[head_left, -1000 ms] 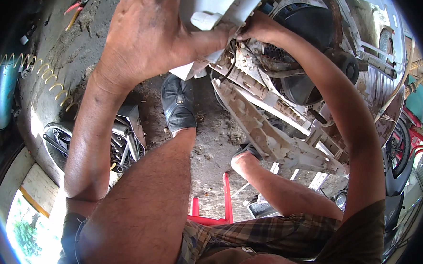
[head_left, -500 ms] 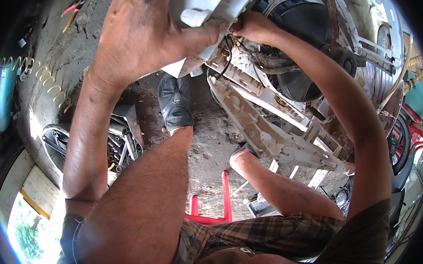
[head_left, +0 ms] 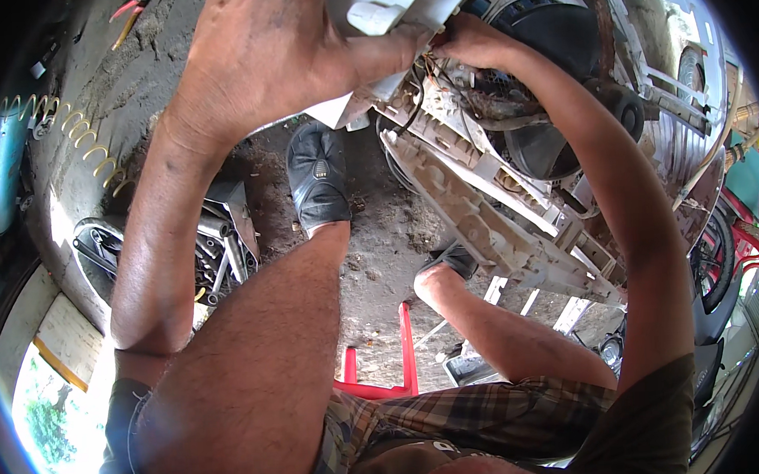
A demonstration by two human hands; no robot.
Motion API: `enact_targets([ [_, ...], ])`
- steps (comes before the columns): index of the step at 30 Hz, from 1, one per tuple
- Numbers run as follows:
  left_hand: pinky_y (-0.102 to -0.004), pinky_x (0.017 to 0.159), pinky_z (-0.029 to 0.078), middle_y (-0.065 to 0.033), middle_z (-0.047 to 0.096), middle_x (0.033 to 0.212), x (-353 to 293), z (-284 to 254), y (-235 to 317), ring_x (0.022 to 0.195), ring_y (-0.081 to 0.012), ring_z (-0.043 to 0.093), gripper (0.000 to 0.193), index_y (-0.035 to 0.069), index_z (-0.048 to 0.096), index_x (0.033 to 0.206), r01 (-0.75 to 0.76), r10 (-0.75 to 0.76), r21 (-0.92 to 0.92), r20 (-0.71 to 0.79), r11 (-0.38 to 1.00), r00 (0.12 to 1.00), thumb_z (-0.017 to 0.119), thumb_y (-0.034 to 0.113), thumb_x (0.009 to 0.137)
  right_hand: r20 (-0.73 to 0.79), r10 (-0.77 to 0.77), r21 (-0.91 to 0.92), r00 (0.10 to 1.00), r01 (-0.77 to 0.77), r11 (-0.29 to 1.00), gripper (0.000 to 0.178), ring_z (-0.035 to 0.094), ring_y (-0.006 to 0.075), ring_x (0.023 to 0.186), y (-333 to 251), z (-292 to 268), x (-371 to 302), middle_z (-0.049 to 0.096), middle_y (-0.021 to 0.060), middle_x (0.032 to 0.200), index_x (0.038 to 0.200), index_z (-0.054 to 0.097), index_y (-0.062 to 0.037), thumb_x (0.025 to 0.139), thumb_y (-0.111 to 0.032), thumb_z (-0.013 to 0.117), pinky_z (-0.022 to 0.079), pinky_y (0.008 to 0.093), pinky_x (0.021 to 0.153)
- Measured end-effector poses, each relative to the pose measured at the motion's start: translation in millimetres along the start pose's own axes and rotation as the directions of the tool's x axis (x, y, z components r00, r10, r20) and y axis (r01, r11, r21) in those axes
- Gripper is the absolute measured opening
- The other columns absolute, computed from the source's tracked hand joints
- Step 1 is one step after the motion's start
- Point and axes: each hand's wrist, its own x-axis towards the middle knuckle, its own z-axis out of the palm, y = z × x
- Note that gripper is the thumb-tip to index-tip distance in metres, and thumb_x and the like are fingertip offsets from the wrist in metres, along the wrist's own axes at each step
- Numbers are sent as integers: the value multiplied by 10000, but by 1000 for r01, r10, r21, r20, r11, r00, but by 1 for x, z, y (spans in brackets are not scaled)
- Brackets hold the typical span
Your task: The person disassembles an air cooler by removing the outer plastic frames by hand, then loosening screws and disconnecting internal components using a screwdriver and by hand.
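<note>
My left hand (head_left: 259, 63) grips a white plastic panel (head_left: 423, 1) at the top centre. Its thumb lies along the panel's lower edge, and the other fingers are out of sight. Close to that thumb tip, my right hand (head_left: 479, 43) is closed at the panel's right edge, beside thin dark wires (head_left: 440, 84). What its fingers pinch is hidden. Below it slants a dirty whitish plastic body part (head_left: 473, 223) of a partly stripped vehicle. A round black part (head_left: 550, 43) sits to the right of my right hand.
Tools fill a tray (head_left: 232, 215) on the ground at left. A blue cylinder (head_left: 5, 175) and a coiled yellow hose (head_left: 92, 149) are farther left. Red-handled pliers (head_left: 130, 18) lie at the upper left. A red plastic piece (head_left: 408, 347) stands between my legs.
Both hands and the white panel have shifted slightly to the right. My grip on the panel looks the same.
</note>
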Motion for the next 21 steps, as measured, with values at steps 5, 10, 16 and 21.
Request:
enact_targets([
  [5,-686,1125,439,-463,385,1498,-1,4,3,1383,-622,430,1122,-66,301,1573,6,-5,19,-18,1000,1000,794,550,776,144,174,399,974,-218,891,314,630,196,503,-12,-10,-8,687,135,763,1035,694,64,897,-214,735,516,399,538],
  [10,-684,1127,436,-464,387,1495,-3,4,-4,1384,-621,431,1130,-65,300,1574,-86,86,10,-42,996,995,792,563,774,124,147,356,981,-182,917,295,649,208,513,-4,-7,-5,681,132,742,1022,690,68,902,-200,722,520,401,535],
  [16,-681,1122,441,-465,394,1490,-2,7,2,1380,-624,434,1136,-52,305,1579,21,-19,57,-31,998,999,795,572,766,62,98,241,993,-110,964,324,737,278,640,1,0,1,725,199,787,1001,724,66,898,-241,738,575,421,629],
  [21,-678,1122,439,-467,394,1488,0,6,-2,1385,-619,434,1148,-47,309,1580,-57,57,-10,-41,998,998,796,600,766,-73,-40,-20,997,38,999,330,771,329,754,22,10,5,738,283,862,1012,734,64,892,-243,744,600,408,668],
])
